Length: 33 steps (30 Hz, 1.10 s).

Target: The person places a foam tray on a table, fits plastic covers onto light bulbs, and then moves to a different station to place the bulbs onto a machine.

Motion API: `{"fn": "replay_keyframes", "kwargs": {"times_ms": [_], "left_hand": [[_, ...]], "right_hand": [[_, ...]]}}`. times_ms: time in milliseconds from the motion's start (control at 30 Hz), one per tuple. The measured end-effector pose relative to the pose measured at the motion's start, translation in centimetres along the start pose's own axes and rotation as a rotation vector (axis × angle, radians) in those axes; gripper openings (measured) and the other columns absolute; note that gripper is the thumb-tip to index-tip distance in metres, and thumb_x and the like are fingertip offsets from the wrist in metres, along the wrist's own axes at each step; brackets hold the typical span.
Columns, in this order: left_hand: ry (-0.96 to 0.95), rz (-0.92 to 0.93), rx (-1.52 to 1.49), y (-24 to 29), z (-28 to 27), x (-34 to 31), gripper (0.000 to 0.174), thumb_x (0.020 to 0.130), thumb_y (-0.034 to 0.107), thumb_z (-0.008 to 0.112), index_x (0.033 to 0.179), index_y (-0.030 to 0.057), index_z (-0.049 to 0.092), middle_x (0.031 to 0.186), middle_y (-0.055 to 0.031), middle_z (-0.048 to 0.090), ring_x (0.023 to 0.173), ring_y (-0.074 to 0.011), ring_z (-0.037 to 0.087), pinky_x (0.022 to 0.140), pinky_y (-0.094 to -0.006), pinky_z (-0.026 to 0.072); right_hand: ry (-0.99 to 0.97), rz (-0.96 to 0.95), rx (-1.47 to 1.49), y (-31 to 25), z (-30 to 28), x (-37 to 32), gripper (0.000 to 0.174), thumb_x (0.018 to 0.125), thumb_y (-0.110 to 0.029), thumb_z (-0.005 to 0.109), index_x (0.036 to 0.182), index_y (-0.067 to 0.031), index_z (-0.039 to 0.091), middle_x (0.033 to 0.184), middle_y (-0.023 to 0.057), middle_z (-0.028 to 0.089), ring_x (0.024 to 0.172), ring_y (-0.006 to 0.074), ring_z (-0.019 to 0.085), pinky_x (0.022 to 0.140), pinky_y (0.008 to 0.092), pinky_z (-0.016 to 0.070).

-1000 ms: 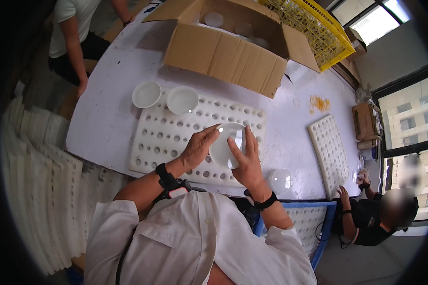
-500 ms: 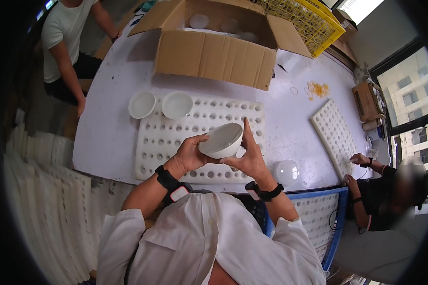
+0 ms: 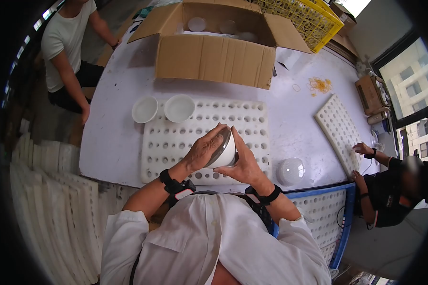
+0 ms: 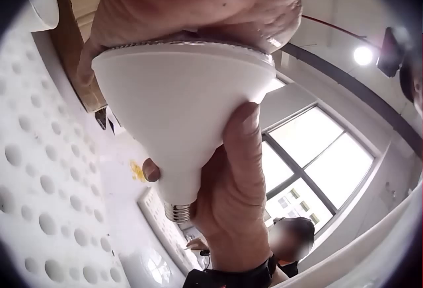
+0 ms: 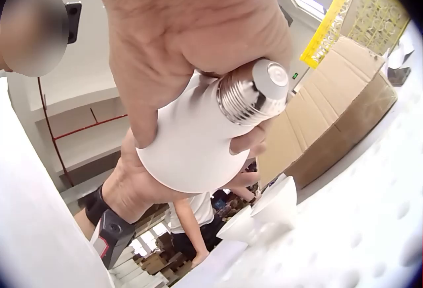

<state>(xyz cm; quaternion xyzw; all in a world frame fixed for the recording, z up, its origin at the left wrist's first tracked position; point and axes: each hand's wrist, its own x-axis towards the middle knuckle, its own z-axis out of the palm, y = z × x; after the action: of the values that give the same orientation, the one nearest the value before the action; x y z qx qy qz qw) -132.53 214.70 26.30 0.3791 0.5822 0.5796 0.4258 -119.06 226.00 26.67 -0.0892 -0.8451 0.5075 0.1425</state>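
Note:
A white cone-shaped reflector bulb [image 3: 229,154] is held between both hands above a white foam board [image 3: 166,164] full of round holes. My left hand [image 3: 200,153] grips its wide face from the left, fingers spread over the lens and curled at the rim. My right hand [image 3: 245,165] holds the tapering body from the other side, its thumb and fingers round the neck in the right wrist view. The silver screw base [image 5: 248,96] sticks out past the right hand. Most of the lens is hidden under the left hand.
Two white cup-shaped pieces [image 3: 179,108] stand at the board's far left. A clear dome-like piece [image 3: 290,171] lies to the right. Behind are an open cardboard box [image 3: 214,59] and a yellow crate [image 3: 314,23]. A person [image 3: 399,190] handles another holed board [image 3: 337,133].
The bulb has turned from lens facing up to lying sideways, its lens now toward the left hand. The left hand has moved over the lens, while the right hand has shifted onto the body.

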Motion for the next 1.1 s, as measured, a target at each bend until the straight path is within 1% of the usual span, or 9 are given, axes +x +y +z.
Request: {"fn": "replay_keyframes", "kwargs": {"times_ms": [33, 133, 500, 567, 633, 667, 733, 867, 1100], "left_hand": [[0.005, 0.017, -0.006, 0.1, 0.1, 0.0, 0.056, 0.093, 0.04, 0.041, 0.134, 0.0012, 0.035, 0.135, -0.0187, 0.039, 0.124, -0.0234, 0.039, 0.1, -0.0283, 0.0314], [0.016, 0.052, 0.053, -0.9, 0.0, 0.1, 0.061, 0.092, 0.045, 0.042, 0.134, 0.0022, 0.034, 0.139, -0.0209, 0.033, 0.129, -0.0259, 0.033, 0.102, -0.0297, 0.0292], [0.035, 0.063, 0.083, -2.1, 0.3, -0.2, 0.06, 0.093, 0.043, 0.04, 0.135, 0.0013, 0.033, 0.139, -0.0216, 0.032, 0.134, -0.0289, 0.021, 0.107, -0.0333, 0.0215], [0.031, 0.061, 0.079, -2.1, 0.3, -0.3, 0.06, 0.093, 0.043, 0.04, 0.135, 0.0008, 0.033, 0.139, -0.021, 0.032, 0.134, -0.0288, 0.021, 0.107, -0.0336, 0.021], [0.013, 0.057, 0.07, -2.2, 0.2, -0.3, 0.059, 0.093, 0.041, 0.04, 0.135, 0.0002, 0.032, 0.139, -0.0199, 0.033, 0.135, -0.0281, 0.02, 0.108, -0.0334, 0.0202], [0.01, 0.051, 0.067, -2.3, 0.3, -0.4, 0.059, 0.093, 0.041, 0.04, 0.135, 0.0002, 0.032, 0.139, -0.0199, 0.033, 0.135, -0.0281, 0.02, 0.108, -0.0334, 0.0202], [0.008, 0.023, 0.072, -2.3, 0.2, -0.3, 0.056, 0.096, 0.034, 0.037, 0.137, -0.0027, 0.025, 0.139, -0.0143, 0.035, 0.129, -0.019, 0.031, 0.106, -0.029, 0.0229], [0.005, 0.009, 0.07, -2.8, 0.1, 0.1, 0.055, 0.096, 0.032, 0.037, 0.137, -0.0039, 0.026, 0.14, -0.0146, 0.034, 0.129, -0.0182, 0.03, 0.106, -0.0285, 0.0231], [-0.04, 0.041, 0.098, -2.1, -0.3, -0.1, 0.052, 0.096, 0.027, 0.039, 0.136, -0.0026, 0.027, 0.139, -0.015, 0.035, 0.127, -0.0186, 0.034, 0.105, -0.0288, 0.027]], "right_hand": [[-0.005, 0.004, -0.022, -0.1, -0.1, 0.0, 0.109, 0.06, -0.023, 0.082, 0.139, 0.0046, 0.012, 0.136, 0.0247, 0.032, 0.125, 0.0357, 0.037, 0.102, 0.0377, 0.0335], [-0.014, -0.001, -0.048, -0.1, -0.2, -0.1, 0.109, 0.06, -0.024, 0.082, 0.139, 0.004, 0.012, 0.138, 0.025, 0.03, 0.125, 0.0365, 0.036, 0.102, 0.0382, 0.0337], [-0.043, 0.009, -0.087, 0.3, 0.4, -0.3, 0.115, 0.059, -0.03, 0.083, 0.138, 0.0061, 0.008, 0.138, 0.0281, 0.028, 0.125, 0.0387, 0.035, 0.101, 0.0385, 0.0348], [-0.024, 0.011, -0.126, 0.2, 0.5, -0.4, 0.115, 0.057, -0.027, 0.084, 0.138, 0.0072, 0.01, 0.133, 0.0277, 0.037, 0.122, 0.0349, 0.041, 0.1, 0.0377, 0.0354], [-0.019, 0.017, -0.106, 0.0, 0.6, -0.4, 0.115, 0.057, -0.027, 0.084, 0.138, 0.0073, 0.01, 0.132, 0.0281, 0.037, 0.122, 0.0354, 0.041, 0.099, 0.0377, 0.0355], [-0.015, 0.025, -0.085, -0.1, 0.7, -0.6, 0.115, 0.057, -0.027, 0.084, 0.138, 0.0074, 0.01, 0.132, 0.0285, 0.036, 0.122, 0.0358, 0.041, 0.099, 0.0377, 0.0356], [-0.027, 0.036, -0.094, -0.3, 0.6, -0.3, 0.115, 0.056, -0.027, 0.084, 0.138, 0.0073, 0.01, 0.132, 0.0283, 0.036, 0.122, 0.0357, 0.04, 0.1, 0.0375, 0.0354], [-0.042, 0.026, -0.115, 0.4, 0.8, -0.4, 0.114, 0.058, -0.029, 0.083, 0.138, 0.0069, 0.009, 0.136, 0.0289, 0.03, 0.122, 0.0393, 0.038, 0.097, 0.0385, 0.0389], [-0.049, -0.06, -0.179, 0.1, 0.4, -0.2, 0.115, 0.058, -0.028, 0.083, 0.139, 0.0037, 0.008, 0.139, 0.0256, 0.026, 0.122, 0.0396, 0.038, 0.097, 0.0388, 0.0398]]}}
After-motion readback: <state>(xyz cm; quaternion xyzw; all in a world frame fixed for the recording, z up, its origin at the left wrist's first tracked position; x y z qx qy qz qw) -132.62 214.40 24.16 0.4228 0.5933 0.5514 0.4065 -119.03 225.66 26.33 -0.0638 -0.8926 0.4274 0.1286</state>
